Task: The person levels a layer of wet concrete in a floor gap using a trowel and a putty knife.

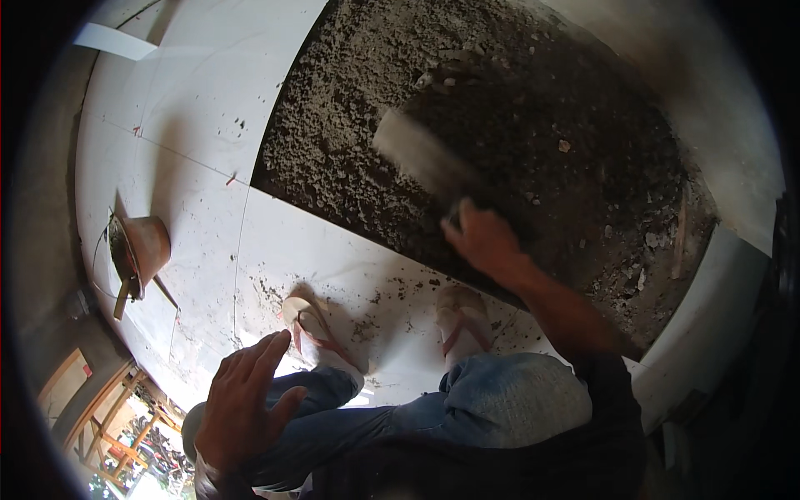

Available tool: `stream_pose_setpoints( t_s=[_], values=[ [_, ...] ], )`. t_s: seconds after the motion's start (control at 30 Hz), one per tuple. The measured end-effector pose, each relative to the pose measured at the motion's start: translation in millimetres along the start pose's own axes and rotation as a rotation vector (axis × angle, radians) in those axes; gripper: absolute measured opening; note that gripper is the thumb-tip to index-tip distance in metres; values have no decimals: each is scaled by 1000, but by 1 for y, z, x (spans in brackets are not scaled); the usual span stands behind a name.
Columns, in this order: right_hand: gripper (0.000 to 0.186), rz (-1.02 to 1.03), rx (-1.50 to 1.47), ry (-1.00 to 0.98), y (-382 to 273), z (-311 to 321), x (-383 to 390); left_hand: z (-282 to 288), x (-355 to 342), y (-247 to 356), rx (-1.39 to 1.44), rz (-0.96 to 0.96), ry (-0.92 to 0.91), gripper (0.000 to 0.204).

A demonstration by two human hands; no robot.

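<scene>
My right hand (487, 242) grips the handle of a flat metal trowel (417, 146), blurred by motion, over a patch of dark, crumbly mortar or earth (325, 100) with lighter granular material at its left. My left hand (250, 396) is near my left knee with its fingers outstretched, holding nothing that I can see. Pale tiles (183, 92) border the patch, and my feet in sandals (304, 321) rest on them just below its lower edge.
A rusty bucket (150, 250) with sticks or tool handles stands on the tiles at left. A plastered wall (708, 117) rises at upper right, and a pale slab (700, 300) lies along the right edge. A white strip (112, 37) is at upper left, wooden framing (108, 425) at lower left.
</scene>
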State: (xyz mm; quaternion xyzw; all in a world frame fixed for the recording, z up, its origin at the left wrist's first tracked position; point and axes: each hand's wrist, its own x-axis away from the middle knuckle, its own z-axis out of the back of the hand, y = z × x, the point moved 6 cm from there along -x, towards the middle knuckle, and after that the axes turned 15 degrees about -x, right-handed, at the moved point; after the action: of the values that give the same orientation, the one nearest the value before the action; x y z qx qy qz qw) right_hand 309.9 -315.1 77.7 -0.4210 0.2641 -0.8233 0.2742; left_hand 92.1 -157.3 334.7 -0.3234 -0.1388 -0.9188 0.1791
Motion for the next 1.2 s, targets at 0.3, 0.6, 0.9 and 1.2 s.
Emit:
stream_pose_setpoints(
  t_s=[0.3, 0.6, 0.9, 1.2],
  values=[
    [38, 127, 103, 157, 34, 49, -6, -2, 4, -5, -9, 28, 23, 65],
    [41, 21, 241, -397, 73, -16, 97, -6, 14, -14, 17, 93, -32, 65],
    [41, 189, 93, -255, 15, -16, -20, -3, 7, -7, 53, 53, 7, 64],
    [60, 387, 128, -257, 11, 22, -60, -1, 12, -4, 52, 40, 16, 64]
  ],
)
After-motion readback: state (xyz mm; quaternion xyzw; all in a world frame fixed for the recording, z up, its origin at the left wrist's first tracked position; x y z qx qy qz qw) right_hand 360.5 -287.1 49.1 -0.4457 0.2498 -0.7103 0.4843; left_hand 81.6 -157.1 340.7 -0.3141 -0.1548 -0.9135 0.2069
